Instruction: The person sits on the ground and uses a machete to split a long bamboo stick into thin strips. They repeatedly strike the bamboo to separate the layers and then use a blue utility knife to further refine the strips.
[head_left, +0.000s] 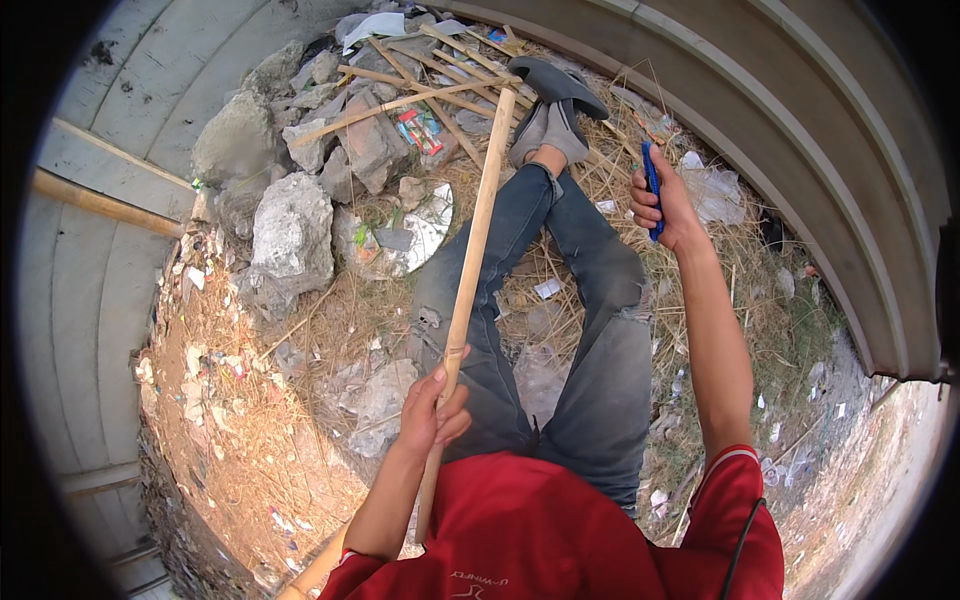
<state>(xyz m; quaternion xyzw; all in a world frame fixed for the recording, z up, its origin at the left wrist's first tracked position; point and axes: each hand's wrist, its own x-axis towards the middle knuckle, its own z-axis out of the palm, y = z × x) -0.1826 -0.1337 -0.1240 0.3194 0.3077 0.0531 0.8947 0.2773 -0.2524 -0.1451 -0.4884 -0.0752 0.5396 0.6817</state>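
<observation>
A long, pale bamboo strip (pixel 479 235) slants up across my lap, its far end near my feet and its lower end against my red shirt. My left hand (pixel 434 411) is closed around it toward the lower end. Out to the right, my right hand (pixel 665 200) grips what looks like a blue utility knife (pixel 653 190), held upright and well apart from the strip. Whether its blade is out cannot be made out. My outstretched legs (pixel 590 330) in torn jeans lie below the strip, crossed at the ankles.
Several cut bamboo strips (pixel 440 88) lie crossed beyond my feet. Grey rocks (pixel 292 229) and a broken, shiny piece (pixel 431 229) lie to the left. Corrugated metal sheets (pixel 800 110) curve along the right, and grey panels (pixel 90 320) stand on the left. Dry straw and litter surround my legs.
</observation>
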